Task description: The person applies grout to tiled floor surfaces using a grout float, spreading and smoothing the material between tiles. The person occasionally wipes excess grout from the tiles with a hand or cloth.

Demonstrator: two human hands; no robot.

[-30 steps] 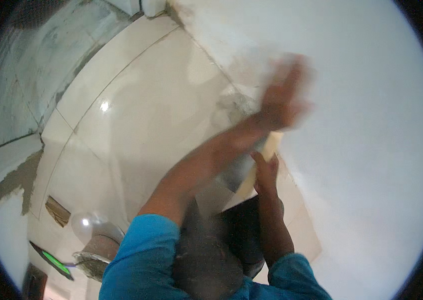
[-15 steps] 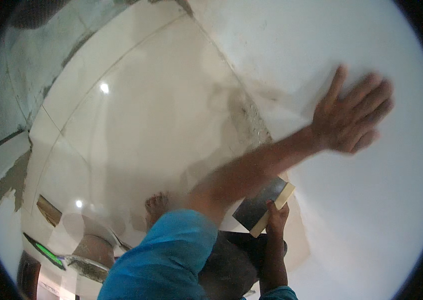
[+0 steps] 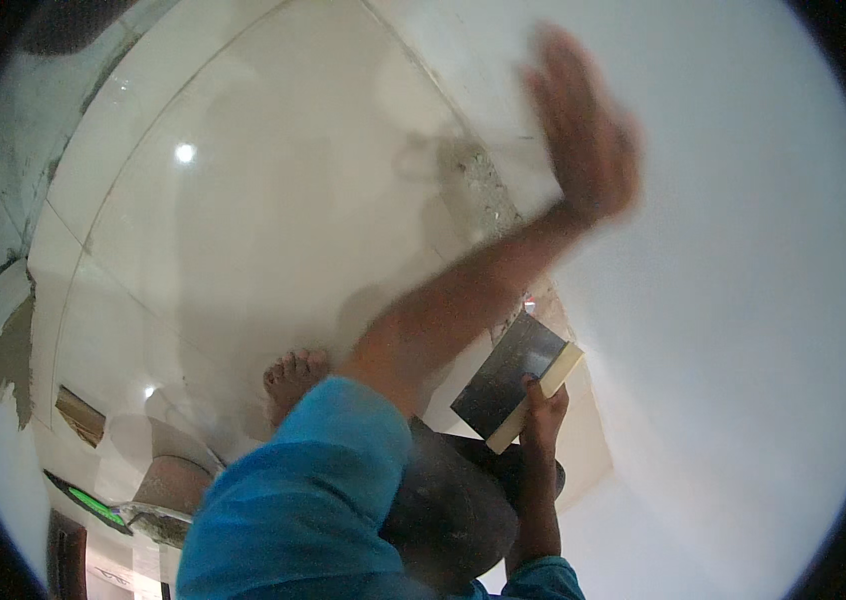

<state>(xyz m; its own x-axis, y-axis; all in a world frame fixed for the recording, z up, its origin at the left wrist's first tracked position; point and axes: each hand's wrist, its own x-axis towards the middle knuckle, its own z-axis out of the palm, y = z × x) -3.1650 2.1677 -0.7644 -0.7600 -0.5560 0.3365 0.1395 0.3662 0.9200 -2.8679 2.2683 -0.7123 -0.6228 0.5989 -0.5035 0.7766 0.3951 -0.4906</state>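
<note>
Scraper (image 3: 498, 375), dark and broad, is clamped in the right hand (image 3: 546, 412) by its pale edge strip (image 3: 563, 370), long axis slanting from lower left up toward the white wall (image 3: 723, 300). The left hand (image 3: 591, 150) is well beyond it, empty and open before the wall (too blurred for me to say whether it touches). The left forearm (image 3: 483, 280) crosses between scraper and grit (image 3: 485, 190) at the wall's foot; a dark-trousered knee (image 3: 448, 515) sits just below the blade, a bucket (image 3: 173, 483) well off left.

Brown block (image 3: 81, 417) near a black-and-green object (image 3: 93, 503)
</note>
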